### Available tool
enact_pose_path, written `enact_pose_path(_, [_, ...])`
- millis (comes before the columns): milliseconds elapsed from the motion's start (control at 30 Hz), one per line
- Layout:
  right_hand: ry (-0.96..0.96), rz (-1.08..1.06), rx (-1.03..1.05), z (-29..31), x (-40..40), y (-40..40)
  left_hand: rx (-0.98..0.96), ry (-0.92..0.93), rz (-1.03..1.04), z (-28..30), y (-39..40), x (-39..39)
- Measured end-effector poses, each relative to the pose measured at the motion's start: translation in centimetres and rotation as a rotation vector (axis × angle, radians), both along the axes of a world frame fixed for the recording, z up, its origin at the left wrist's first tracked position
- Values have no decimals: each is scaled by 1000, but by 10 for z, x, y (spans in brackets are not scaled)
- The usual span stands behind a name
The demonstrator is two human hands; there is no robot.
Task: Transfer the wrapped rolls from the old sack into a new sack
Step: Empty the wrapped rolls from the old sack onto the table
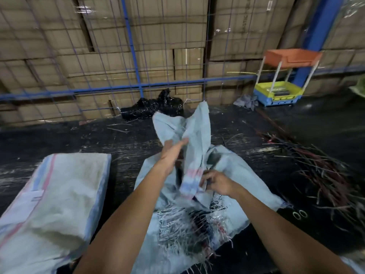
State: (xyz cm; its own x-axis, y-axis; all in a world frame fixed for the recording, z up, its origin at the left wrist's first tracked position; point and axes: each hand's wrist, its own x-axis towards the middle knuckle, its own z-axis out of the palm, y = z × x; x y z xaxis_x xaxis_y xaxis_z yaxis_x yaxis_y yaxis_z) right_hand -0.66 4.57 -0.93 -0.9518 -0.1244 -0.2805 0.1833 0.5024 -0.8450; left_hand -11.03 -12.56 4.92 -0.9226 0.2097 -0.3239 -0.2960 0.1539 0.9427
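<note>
A limp pale-blue woven sack (192, 133) with pink and blue stripes rises loosely in the middle of the view. My left hand (171, 155) lies flat against its left side, fingers straight. My right hand (214, 182) pinches the sack's striped edge lower down. Under it lies a torn, frayed sack (197, 226) with loose white threads and dark contents showing through the holes. A full, bulging woven sack (53, 198) lies on the floor at the left. No wrapped roll shows plainly.
The floor (98, 139) is dark and littered with threads. A heap of reddish straps (325, 175) lies to the right. A black plastic bag (154, 107) sits by the blue wire fence (134, 56), with stacked cartons behind. A small orange and yellow rack (284, 84) stands far right.
</note>
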Motion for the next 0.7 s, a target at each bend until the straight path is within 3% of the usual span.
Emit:
enact_pose_path(33, [-49,69,137,-3,7,1,7,0,-7,-5,6,8])
enact_pose_path(100, [-59,8,263,1,23,10,-15,13,-55,-8,14,40])
enact_pose_path(167, [53,-328,212,12,31,23,-28,42,-121,-21,20,64])
enact_pose_path(233, [230,-680,-115,30,29,34,-18,79,-207,-33,23,82])
enact_pose_path(300, [177,-640,-496,51,20,37,-64,106,-325,-41,29,93])
enact_pose_path(333, [114,-536,-503,58,16,37,-98,126,-364,-44,33,97])
enact_pose_path(433, [77,-343,-82,60,4,22,-167,175,-454,-42,41,102])
enact_pose_path(500, [142,-472,26,40,-8,27,-181,167,-531,-40,40,98])
enact_pose_path(600, [42,-730,-423,27,-14,44,-263,352,-305,-42,32,83])
enact_pose_path(667, [-89,-711,-601,45,-3,41,-437,458,-82,-45,33,68])
enact_pose_path(700, [-135,-680,-629,48,1,40,-511,413,-17,-47,36,61])
